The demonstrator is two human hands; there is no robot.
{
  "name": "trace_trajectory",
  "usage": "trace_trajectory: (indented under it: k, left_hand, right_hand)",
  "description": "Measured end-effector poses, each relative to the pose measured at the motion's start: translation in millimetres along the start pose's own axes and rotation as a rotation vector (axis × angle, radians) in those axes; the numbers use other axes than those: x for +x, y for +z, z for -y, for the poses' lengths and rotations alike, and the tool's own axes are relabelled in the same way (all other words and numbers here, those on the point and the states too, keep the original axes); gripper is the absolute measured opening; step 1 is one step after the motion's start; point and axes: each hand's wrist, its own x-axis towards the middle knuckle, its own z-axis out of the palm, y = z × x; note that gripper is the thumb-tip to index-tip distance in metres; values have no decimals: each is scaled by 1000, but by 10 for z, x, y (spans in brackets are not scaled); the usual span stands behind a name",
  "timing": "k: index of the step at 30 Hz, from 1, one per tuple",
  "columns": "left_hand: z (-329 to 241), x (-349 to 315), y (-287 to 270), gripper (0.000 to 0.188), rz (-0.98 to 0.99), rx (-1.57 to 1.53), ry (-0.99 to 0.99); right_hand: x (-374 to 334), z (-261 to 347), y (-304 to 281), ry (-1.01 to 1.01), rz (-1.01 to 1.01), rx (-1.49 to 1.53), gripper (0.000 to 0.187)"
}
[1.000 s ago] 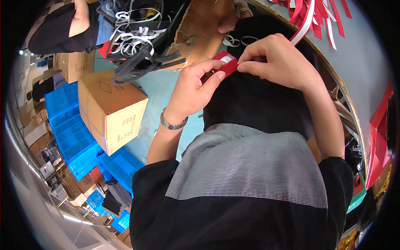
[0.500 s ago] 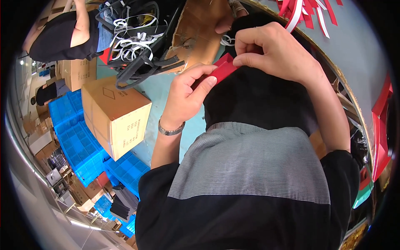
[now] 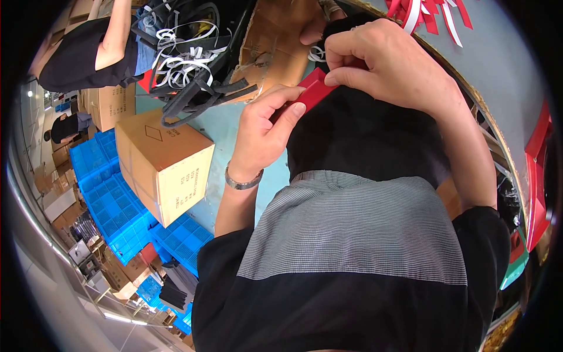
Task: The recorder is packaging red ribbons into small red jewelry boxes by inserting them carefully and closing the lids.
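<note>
Both hands pinch one red strip [image 3: 314,91] held over the person's dark lap: the left hand [image 3: 264,132] has its grip closed on the lower end, the right hand [image 3: 387,64] on the upper. The fingertip hold looks shallow; a hard tug could slip the strip loose toward the floor [image 3: 226,135].

Carton [image 3: 166,166] left of crates [image 3: 120,206]

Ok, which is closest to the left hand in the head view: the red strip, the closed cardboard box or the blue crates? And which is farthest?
From the left hand:
1. Red strip, pinched in its fingertips, to its upper right.
2. Closed cardboard box, standing to its left on the floor.
3. Blue crates, farther left and lower, beyond the box.
</note>
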Motion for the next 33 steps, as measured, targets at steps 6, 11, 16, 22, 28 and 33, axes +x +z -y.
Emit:
trace_trajectory:
  k: [6,11,16,22,28,33]
  left_hand:
    - [3,-5,-4,17,7,11,21]
    - [-20,-10,-28,14,26,-9,44]
    - [46,-143,-244,14,61,-196,158]
    - [89,-289,-421,27,-95,-585,201]
    - [48,-207,-362,30,-151,-583,294]
    - [38,-160,-281,31,-110,-593,334]
  right_hand:
    - [5,-102,39,89,51,113,18]
    - [-46,-301,152,106,68,201,23]
    - [0,-267,46,153,189,206,33]
    - [-18,-330,98,211,158,877,26]
    - [-22,-266,189,232,73,990,30]
    - [-70,-361,177,219,88,957,28]
